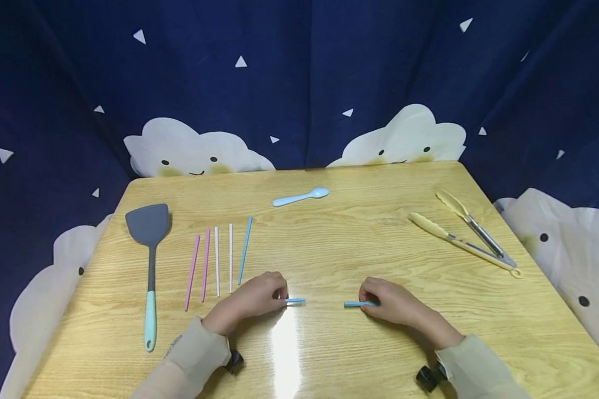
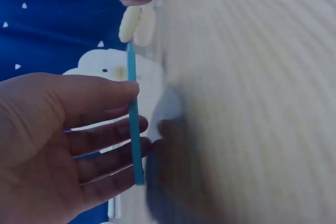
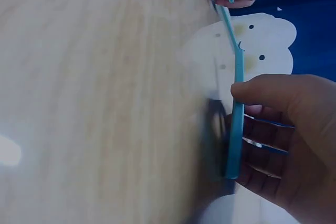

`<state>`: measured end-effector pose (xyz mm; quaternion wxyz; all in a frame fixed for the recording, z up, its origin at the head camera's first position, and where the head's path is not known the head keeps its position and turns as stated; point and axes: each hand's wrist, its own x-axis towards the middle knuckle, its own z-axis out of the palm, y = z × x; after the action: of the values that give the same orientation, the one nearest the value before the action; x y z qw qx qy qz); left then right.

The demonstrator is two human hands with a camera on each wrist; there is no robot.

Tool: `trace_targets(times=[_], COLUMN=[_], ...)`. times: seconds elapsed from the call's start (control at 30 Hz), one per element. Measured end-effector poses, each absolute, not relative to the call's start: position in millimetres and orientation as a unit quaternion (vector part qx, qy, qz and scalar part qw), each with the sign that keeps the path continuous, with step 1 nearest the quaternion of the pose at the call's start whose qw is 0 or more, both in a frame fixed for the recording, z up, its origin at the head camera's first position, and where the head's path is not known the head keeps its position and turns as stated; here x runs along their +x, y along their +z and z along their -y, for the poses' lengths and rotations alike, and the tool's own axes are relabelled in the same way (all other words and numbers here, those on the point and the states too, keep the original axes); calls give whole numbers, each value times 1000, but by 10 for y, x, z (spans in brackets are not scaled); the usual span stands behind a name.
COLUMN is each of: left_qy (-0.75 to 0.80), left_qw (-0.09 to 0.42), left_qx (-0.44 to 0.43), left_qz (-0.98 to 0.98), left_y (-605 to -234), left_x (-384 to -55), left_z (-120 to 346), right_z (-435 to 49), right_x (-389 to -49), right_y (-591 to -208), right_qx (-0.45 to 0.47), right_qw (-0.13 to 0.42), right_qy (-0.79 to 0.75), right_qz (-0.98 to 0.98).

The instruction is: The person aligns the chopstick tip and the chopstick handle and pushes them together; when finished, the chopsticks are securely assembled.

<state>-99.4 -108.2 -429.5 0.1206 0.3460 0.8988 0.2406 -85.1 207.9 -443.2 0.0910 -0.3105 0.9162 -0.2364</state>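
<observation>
My left hand pinches a short, straight blue stick between thumb and fingers, just above the table. Its narrow end points to the right. Across a gap, my right hand pinches another short blue stick, whose free end faces the left one. The two sticks are apart, roughly in line. Left of my left hand lie a longer blue stick, two white sticks and two pink sticks, side by side. Whether the short sticks are halves of one piece I cannot tell.
A grey spatula with a mint handle lies at the left of the wooden table. The light blue spoon is near the back edge. Tongs with cream tips lie spread at the right. A dark blue curtain hangs behind.
</observation>
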Motion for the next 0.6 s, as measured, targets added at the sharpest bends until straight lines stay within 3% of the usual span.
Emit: trace_targets(times=[0.3, 0.6], left_qy=[263, 311], left_qw=[143, 97], left_qx=[315, 311], left_qz=[-901, -893], left_y=[-4162, -3891], left_x=[-1059, -1139], left_z=[1130, 1162], right_z=[-2015, -1940], right_x=[-995, -1181], right_y=[-4254, -3916], right_qx=[-284, -291], right_qw=[122, 91], right_qy=[-276, -319], right_qz=[-910, -897])
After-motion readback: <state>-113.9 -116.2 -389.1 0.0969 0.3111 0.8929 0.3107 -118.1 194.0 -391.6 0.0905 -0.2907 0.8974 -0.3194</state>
